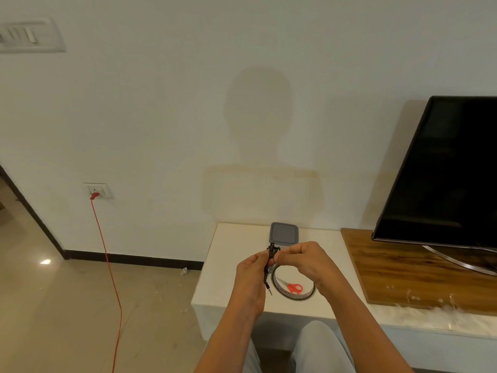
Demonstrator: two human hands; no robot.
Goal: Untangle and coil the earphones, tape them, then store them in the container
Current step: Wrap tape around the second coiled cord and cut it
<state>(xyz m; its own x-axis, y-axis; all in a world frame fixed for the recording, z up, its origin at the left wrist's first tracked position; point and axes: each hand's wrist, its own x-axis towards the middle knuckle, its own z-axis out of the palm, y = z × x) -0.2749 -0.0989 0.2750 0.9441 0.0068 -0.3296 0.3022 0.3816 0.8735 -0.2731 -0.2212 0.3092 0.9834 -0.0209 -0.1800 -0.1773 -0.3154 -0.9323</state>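
Note:
A black tangle of earphones (272, 251) hangs between my two hands above the white table (228, 265). My left hand (251, 275) pinches the cord from the left, and the cord's plug end dangles beside its palm. My right hand (304, 261) pinches the tangle from the right. Under my hands lies a roll of clear tape (294, 293) with red-handled scissors (293, 288) inside its ring. A grey square container (284, 233) with its lid on stands at the back of the table.
A wooden board (398, 273) to the right carries a black television (451, 170). A red cable (107, 265) runs from a wall socket (98, 191) down across the tiled floor at the left. My knee (317, 343) is below the table edge.

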